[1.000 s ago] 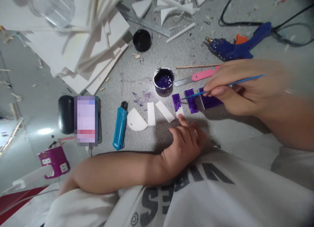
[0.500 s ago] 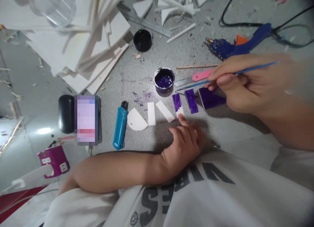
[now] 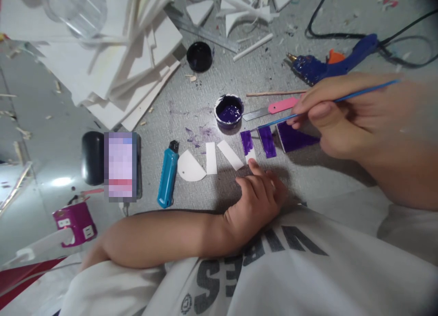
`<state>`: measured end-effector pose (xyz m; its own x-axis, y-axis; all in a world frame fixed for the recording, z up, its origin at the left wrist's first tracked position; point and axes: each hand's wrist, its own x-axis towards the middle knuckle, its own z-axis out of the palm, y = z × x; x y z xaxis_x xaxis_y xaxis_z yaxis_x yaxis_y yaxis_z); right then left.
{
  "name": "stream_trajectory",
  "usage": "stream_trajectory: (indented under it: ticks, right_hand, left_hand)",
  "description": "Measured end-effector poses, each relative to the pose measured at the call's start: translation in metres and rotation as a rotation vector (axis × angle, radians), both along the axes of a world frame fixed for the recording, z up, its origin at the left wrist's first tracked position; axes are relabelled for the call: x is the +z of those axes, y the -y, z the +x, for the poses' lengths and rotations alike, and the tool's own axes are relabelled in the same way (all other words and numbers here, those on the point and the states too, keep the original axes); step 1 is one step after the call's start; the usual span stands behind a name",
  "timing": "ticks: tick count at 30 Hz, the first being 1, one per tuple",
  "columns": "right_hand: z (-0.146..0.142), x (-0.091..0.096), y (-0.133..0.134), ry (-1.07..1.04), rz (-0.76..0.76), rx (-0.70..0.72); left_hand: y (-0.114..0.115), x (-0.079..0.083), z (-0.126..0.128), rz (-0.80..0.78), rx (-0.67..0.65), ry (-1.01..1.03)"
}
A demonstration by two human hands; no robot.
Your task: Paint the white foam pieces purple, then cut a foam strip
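Note:
My right hand (image 3: 345,115) is closed around a thin blue paintbrush (image 3: 278,120), its tip near the top right of a half-painted strip (image 3: 246,142). This strip is purple above and white at its lower end. There the index fingertip of my left hand (image 3: 262,190) presses it to the table, the other fingers curled. Right of it lie a purple strip (image 3: 267,142) and a larger purple piece (image 3: 294,137), partly behind my right hand. Two white strips (image 3: 230,155) and a white rounded piece (image 3: 190,166) lie to the left. Purple paint fills a small pot (image 3: 228,111) above.
A pink-handled blade (image 3: 282,106) and a thin stick (image 3: 273,93) lie by the pot. Further back are a blue glue gun (image 3: 318,67), a black lid (image 3: 199,57) and white foam sheets (image 3: 147,60). A teal cutter (image 3: 167,177) and a phone (image 3: 120,168) lie left.
My right hand has shifted slightly right, and the brush tip has moved right and a little down, closer to the strips. My left hand stays on the strip.

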<state>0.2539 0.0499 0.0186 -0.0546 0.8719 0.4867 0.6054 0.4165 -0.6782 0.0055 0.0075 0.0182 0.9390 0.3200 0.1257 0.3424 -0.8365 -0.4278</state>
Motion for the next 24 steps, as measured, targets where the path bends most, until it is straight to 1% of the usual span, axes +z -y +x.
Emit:
stream_trajectory:
  ticks: [2,5,9,10,12,14,15,17,18,20,22,23,24]
  right_hand:
    - [0.0,0.003,0.001,0.018,-0.048,0.049]
    - [0.0,0.001,-0.001,0.053,-0.018,0.081]
    - [-0.001,-0.008,-0.005,0.051,0.062,-0.049]
    - [-0.001,-0.01,-0.005,0.034,0.074,-0.063]
    - [0.001,-0.012,-0.006,-0.022,0.079,-0.035]
    - [0.004,-0.013,-0.005,-0.033,0.034,0.051]
    - [0.005,-0.013,-0.005,-0.005,0.007,0.081]
    - [0.005,-0.01,-0.002,0.081,-0.018,0.092]
    - [0.004,-0.008,0.0,0.11,-0.01,0.079]
    - [0.001,-0.002,0.003,0.132,0.002,0.003]
    - [-0.003,0.003,0.004,0.113,-0.008,-0.067]
    - [-0.004,0.005,0.004,0.058,0.026,-0.078]
    - [-0.003,0.005,0.004,0.004,0.051,-0.036]
  left_hand:
    - [0.0,0.0,0.0,-0.002,0.001,0.003]
    - [0.0,0.001,-0.001,0.005,-0.001,0.001]
    - [0.0,0.002,-0.002,-0.034,-0.012,-0.036]
    - [0.0,0.002,-0.002,-0.037,-0.015,-0.037]
    - [0.0,0.002,-0.003,-0.026,-0.011,-0.029]
    - [0.0,0.002,-0.002,-0.008,-0.004,-0.02]
    - [-0.001,0.002,-0.002,-0.002,-0.003,-0.017]
    - [-0.001,0.002,-0.002,0.002,-0.007,-0.012]
    - [-0.001,0.002,-0.001,0.003,-0.01,-0.01]
    - [-0.001,0.002,-0.001,0.007,-0.008,-0.008]
    - [-0.001,0.002,0.0,0.012,-0.002,-0.011]
    - [-0.001,0.002,0.0,0.014,0.002,-0.014]
    - [0.0,0.002,0.0,0.014,0.003,-0.014]
